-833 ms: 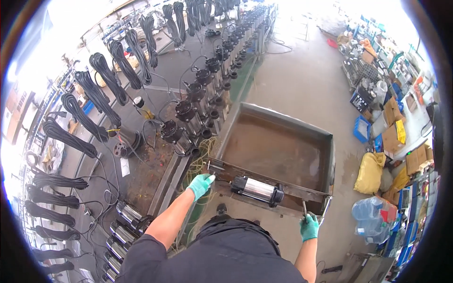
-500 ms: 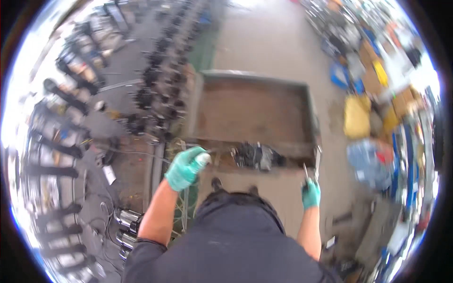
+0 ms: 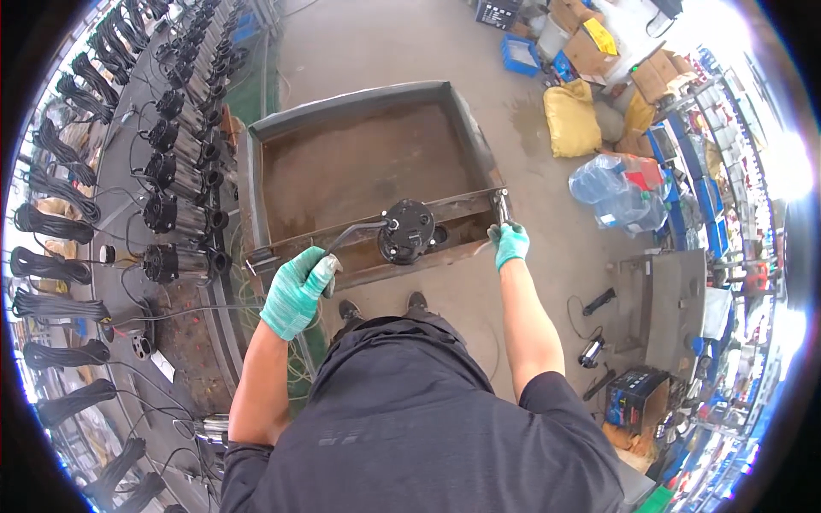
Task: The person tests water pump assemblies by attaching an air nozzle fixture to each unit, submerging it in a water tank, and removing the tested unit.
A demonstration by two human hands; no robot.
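Note:
A metal trough with brownish liquid or a rusty bottom is in front of me. By its near side, a pump shows its round black top with bolts. A thick black cable runs from that top to my left hand, which is in a green glove and closed around the cable end. My right hand, also gloved in green, is closed at the trough's near right corner. A slim metal tool sticks out from its fingers there; its tip meets the rim, and whether they touch I cannot tell.
On the left, a long bench carries rows of black-topped steel pumps and coiled cables. To the right lie a yellow sack, clear plastic bags, a blue crate and a cardboard box. Shelves line the far right.
The view has swung and sharpened. My left hand is now at the pump's cable, and my right hand has moved forward to the trough's corner with its tool.

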